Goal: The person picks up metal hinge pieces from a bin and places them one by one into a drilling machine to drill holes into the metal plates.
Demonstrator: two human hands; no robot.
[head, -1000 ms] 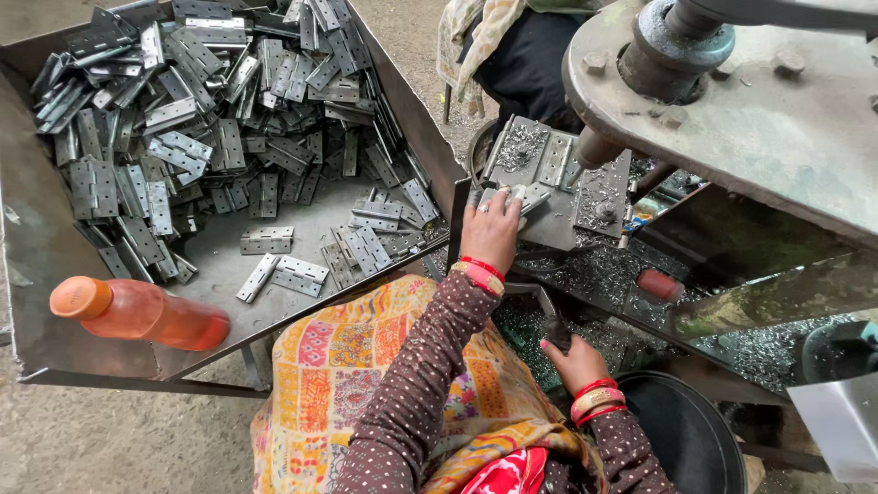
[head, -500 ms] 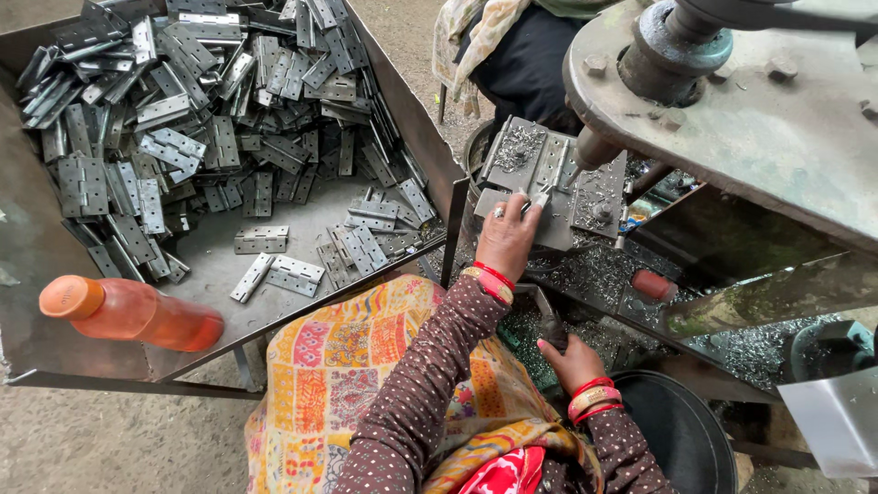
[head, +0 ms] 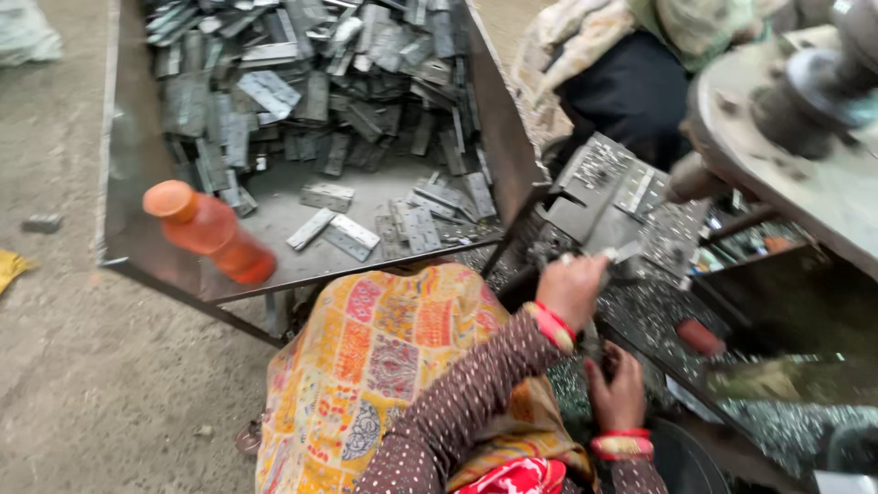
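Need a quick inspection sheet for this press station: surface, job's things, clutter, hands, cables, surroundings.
Surface: machine bed strewn with metal swarf.
Job's things: grey metal plates heaped in the tray; a few lie loose near its front edge.
Clutter: orange bottle lying in the tray's front corner.
Hands: left hand at a small metal piece on the fixture, grip blurred; right hand low by the bed, fingers curled.
Cables: nothing seen.
Surroundings: concrete floor; another person seated opposite.
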